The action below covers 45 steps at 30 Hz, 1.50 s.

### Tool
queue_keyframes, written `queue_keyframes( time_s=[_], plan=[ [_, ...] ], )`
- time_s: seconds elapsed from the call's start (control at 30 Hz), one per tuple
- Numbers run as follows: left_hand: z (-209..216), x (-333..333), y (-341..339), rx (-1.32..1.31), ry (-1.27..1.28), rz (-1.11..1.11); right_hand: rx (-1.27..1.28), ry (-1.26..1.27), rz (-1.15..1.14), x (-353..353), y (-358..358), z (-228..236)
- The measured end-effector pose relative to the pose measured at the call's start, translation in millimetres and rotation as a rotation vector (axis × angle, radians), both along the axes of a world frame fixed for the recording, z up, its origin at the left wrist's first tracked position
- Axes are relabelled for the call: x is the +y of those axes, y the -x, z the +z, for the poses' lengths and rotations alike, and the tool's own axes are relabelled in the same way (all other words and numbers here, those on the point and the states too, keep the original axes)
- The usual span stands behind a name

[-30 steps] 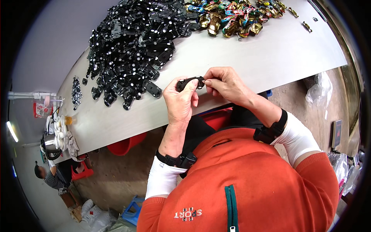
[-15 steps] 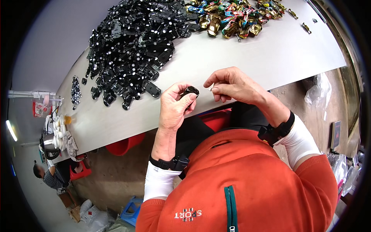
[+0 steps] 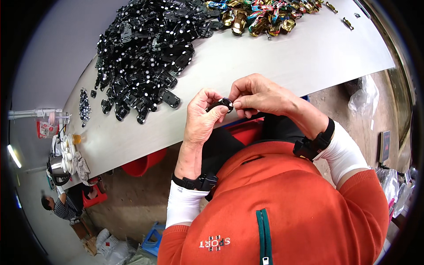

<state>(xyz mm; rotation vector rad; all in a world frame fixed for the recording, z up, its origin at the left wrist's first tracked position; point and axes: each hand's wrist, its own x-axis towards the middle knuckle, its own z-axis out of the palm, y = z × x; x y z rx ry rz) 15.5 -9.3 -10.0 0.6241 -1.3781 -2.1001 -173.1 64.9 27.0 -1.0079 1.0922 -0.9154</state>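
Above the near edge of the table, my left hand is closed around a small black toy car base, pinching it between thumb and fingers. My right hand meets it at the base's right end, thumb and forefinger pressed together there. The small whitish part seen earlier in these fingertips is now mostly hidden by them. Beyond my hands lies a big heap of black toy car bases with white wheels. A small pile of shiny metallic bits sits to the left of the heap.
Gold and coloured toy car bodies are piled at the table's far side, with a few strays to the right. Dishes stand at the left end. Below are a red tub and a blue stool. Another person is at far left.
My right hand has moved left and brought its small whitish part against the black car base. My left hand still holds the base. The view has shifted slightly.
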Motion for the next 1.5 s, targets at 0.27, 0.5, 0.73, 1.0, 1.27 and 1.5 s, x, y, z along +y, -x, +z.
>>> queue_keyframes(
  time_s=[0.27, 0.5, 0.73, 1.0, 1.27, 1.5],
  plan=[
    [5.5, 11.6, 10.4, -0.166, 0.17, 0.166, 0.38, 0.24, -0.143, -0.6, -10.0, -12.5],
    [1.4, 1.7, 8.4, 0.005, -0.088, 0.07, 0.013, 0.004, -0.131, 1.4, 0.5, -8.0],
    [2.4, 9.2, 14.9, -0.104, -0.025, 0.119, 0.592, 0.308, -0.152, -1.6, -7.6, -20.4],
    [17.0, 16.6, 3.2, -0.014, -0.21, -0.072, -0.118, 0.056, -0.35, 12.6, 30.8, -21.8],
    [-36.0, 55.3, -12.9, -0.194, -0.468, -0.329, 0.013, 0.076, -0.479, 24.6, 51.5, -19.9],
    [-44.2, 60.0, -8.6, -0.204, -0.507, -0.272, 0.175, -0.051, -0.163, 53.2, 40.5, 9.5]
  ],
)
